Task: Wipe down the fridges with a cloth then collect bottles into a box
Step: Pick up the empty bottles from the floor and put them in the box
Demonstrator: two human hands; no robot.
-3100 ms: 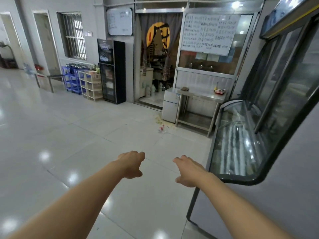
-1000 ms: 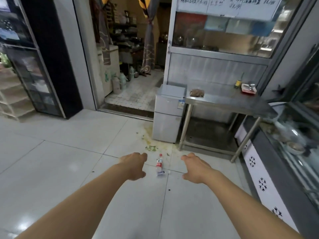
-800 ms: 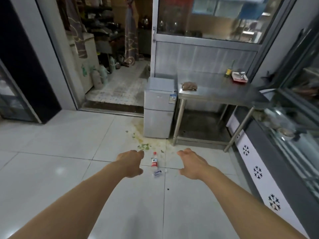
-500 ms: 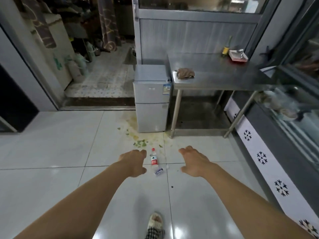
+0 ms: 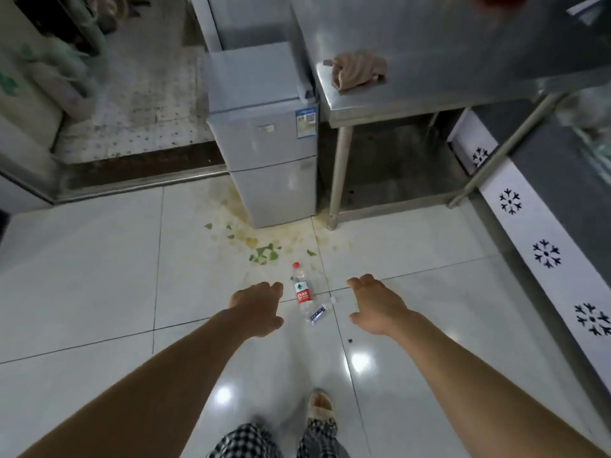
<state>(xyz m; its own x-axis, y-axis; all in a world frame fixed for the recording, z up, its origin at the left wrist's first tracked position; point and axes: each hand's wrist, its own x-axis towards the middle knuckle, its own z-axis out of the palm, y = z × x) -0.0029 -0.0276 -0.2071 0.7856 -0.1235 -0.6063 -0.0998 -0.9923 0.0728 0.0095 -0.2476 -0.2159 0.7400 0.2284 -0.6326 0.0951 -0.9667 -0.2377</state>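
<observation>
closer in than half a second back: small fridge and steel table now fill the upper view, floor bottles nearly underfoot, camera tipped further down. arms held out the same way as before.

left hand empty, fingers loosely curled, hovering above the tile just left of the red-label bottle. right hand empty too, fingers relaxed and slightly spread, to the right of the bottles. neither touching anything.

red-label bottle lying on the floor, red cap pointing toward the fridge. smaller crushed bottle touching or just beside its base, blue label; loose white cap near it. green scraps and a yellowish stain spread on the tile in front of the fridge. tan cloth crumpled on the near left corner of the steel table, right beside the fridge top. no box in view.

likely step: fetching the cloth, wiping not yet begun. best to step around the bottles and the stained patch, probably slick, rather than over them. reach with the right hand, gather the cloth in a full grasp, fold to a flat pad before starting. top of the fridge first, then door front downward. bottles to be left for later.
</observation>
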